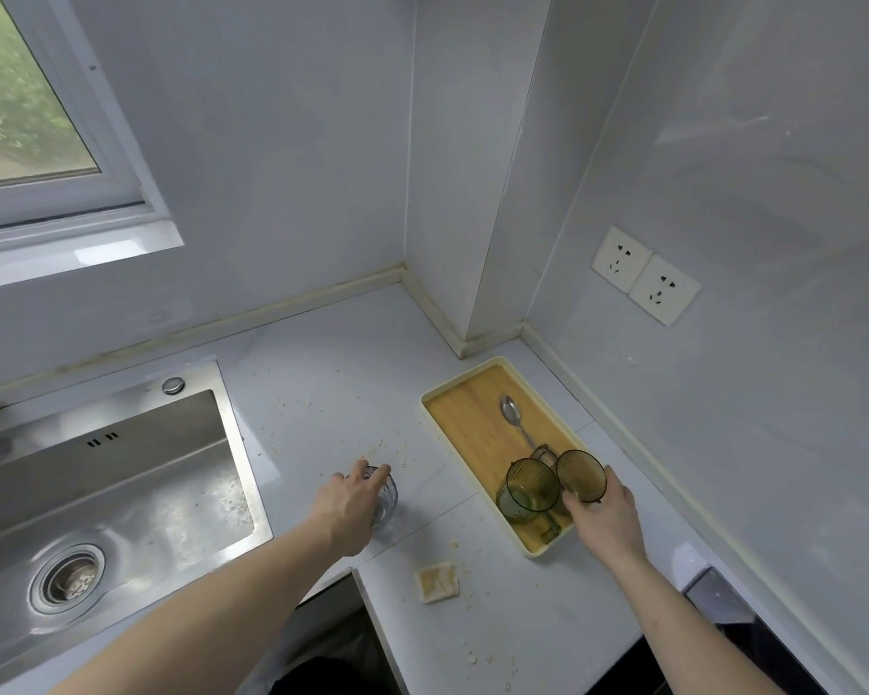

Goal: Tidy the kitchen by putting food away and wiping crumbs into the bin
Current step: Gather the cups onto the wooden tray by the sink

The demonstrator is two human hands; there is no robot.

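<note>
- Left hand (353,501): reaching over the table's front middle, fingers curling round the top of a clear glass (385,499) that is standing on the table just right of the sink (121,469). Gripping it, by the look of the fingers.
- Right hand (604,514): gripping an amber glass (581,475) tipped on its side, mouth facing the camera, over the near end of the tray (452,393).
- Second amber glass (529,486): standing in the tray's near end, touching or just beside the held one; which cannot be told.
- Spoon (512,416): lying in the tray's middle, bowl toward the far end.
- Tray: lying along the table's right side, far end near the wall corner.
- Crumbs (377,451): scattered over the table between sink and tray, thickest just beyond the clear glass; more lying near the front edge.
- Small pale packet or bread piece (438,584): lying at the table's front edge, below the tray; hard to tell which.
- Step in hand, as judged: clearing glassware off the table so the crumbs are reachable; wiping not yet begun.
- Next move, as judged: setting the amber glass upright in the tray, then lifting the clear glass across beside it; calling for a firm hold, glass being slippery, and room left beside the spoon.
- No cloth or bin showing.
</note>
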